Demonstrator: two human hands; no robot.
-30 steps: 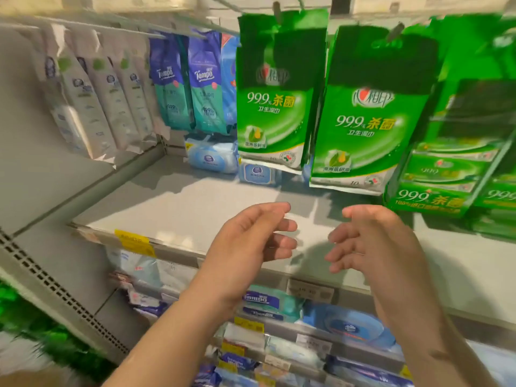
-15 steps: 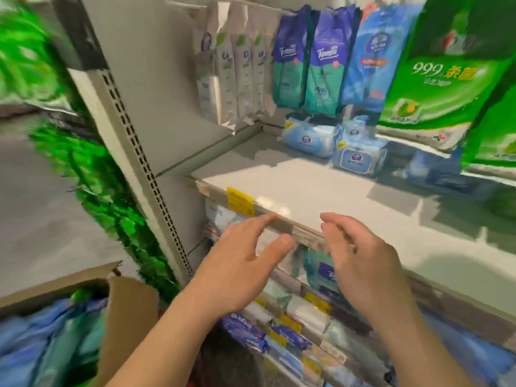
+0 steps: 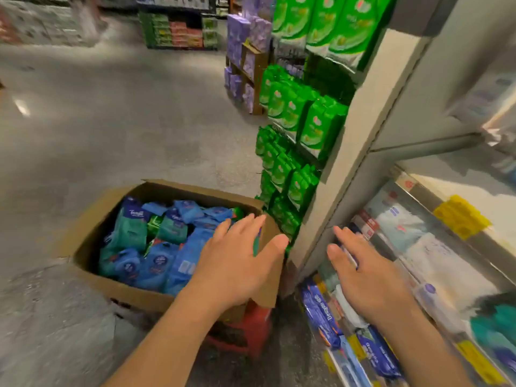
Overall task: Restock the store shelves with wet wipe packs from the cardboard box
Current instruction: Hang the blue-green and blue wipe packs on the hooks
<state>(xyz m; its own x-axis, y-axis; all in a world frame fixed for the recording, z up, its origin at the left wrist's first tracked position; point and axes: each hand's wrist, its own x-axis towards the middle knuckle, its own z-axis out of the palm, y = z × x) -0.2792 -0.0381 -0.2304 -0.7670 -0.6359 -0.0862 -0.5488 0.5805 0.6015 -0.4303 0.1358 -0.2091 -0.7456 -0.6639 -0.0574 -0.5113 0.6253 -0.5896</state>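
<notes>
Head view: the left hand [image 3: 237, 263] hovers empty, fingers spread, over the right end of the cardboard box [image 3: 134, 296]; the right hand [image 3: 368, 277], also spread and empty, hangs before the shelves [image 3: 452, 208]. Blue and teal wet wipe packs [image 3: 156, 244] fill the box, on a grey floor [image 3: 111, 121]. Green packs [image 3: 315, 129] hang on the shelf end.

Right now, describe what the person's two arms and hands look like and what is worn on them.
Both forearms are bare as far as the frame shows: no sleeves, no gloves. The left hand and the right hand show no rings, watch, bracelet or wristband. Nails are short and unpainted where visible. Motion blur softens finer detail, so small marks cannot be told.
</notes>
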